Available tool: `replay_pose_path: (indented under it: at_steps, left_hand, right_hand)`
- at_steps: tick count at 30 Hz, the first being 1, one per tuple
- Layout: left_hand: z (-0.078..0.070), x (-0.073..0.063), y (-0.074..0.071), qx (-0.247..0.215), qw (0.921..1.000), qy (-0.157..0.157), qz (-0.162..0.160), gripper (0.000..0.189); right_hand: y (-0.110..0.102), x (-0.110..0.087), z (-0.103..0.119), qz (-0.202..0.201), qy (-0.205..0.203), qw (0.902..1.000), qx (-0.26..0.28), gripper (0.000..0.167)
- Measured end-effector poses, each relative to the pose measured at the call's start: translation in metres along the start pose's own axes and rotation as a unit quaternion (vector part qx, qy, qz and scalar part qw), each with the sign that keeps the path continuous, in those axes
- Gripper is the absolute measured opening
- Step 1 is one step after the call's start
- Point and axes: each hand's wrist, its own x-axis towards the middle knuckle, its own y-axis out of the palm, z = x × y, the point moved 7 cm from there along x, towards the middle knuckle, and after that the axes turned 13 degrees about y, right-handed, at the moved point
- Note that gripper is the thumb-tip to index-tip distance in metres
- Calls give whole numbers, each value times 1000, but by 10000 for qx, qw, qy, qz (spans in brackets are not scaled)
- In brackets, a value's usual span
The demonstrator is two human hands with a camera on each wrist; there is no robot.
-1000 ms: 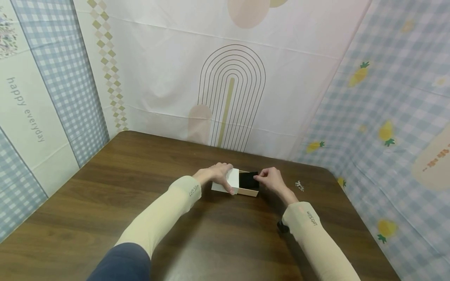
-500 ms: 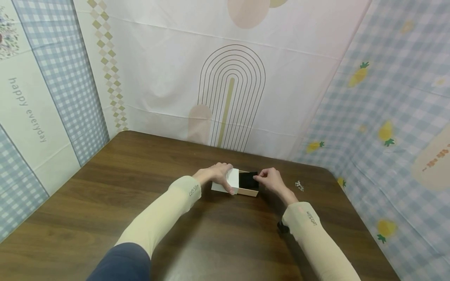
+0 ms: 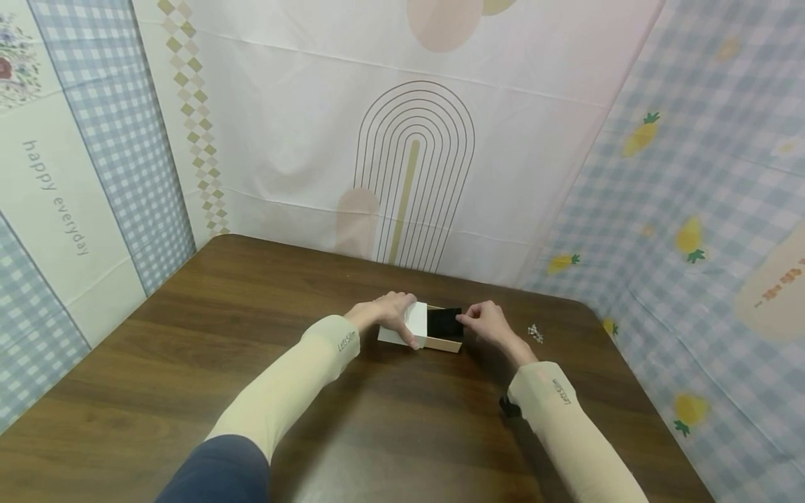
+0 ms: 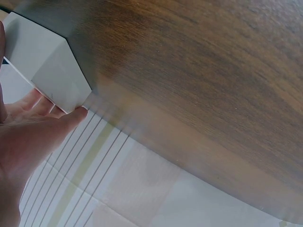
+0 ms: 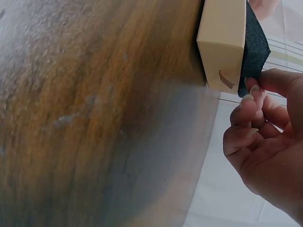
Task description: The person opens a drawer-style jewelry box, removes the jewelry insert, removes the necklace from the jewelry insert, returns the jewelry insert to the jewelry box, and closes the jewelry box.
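A slide-out box lies near the back of the table. Its white sleeve [image 3: 416, 319] is gripped by my left hand [image 3: 393, 310], thumb on the near side and fingers across to the far side. Out of the sleeve's right end sticks a tan cardboard tray [image 3: 444, 344]. A black foam-like sheet [image 3: 443, 323] lies in that tray. My right hand [image 3: 488, 323] pinches the sheet's right corner between thumb and fingertips. In the right wrist view the black sheet [image 5: 255, 47] rises above the rim of the tray [image 5: 221, 42]. Whatever lies beneath the sheet is hidden.
A small cluster of silvery bits [image 3: 535, 333] lies on the brown wooden table [image 3: 283, 293], right of my right hand. Patterned cloths [image 3: 302, 140] hang behind the table and along both sides. A dark band [image 3: 508, 406] shows at my right wrist.
Both hands keep their hold on the box sleeve and the black sheet. My right hand and forearm have shifted very slightly to the right. The cloth at the left has swayed a little.
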Motion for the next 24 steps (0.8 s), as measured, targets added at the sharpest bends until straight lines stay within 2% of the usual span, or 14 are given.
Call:
replay_pose_path:
  at_steps: [8,24]
  left_hand:
    - [-2,-1,0,99,9999,12,18,91]
    - [0,0,1,69,10000,-34,15,93]
  right_hand:
    - [3,2,1,-39,-119,9999,-66,25]
    - [8,3,0,-102,-78,9998,-141,26]
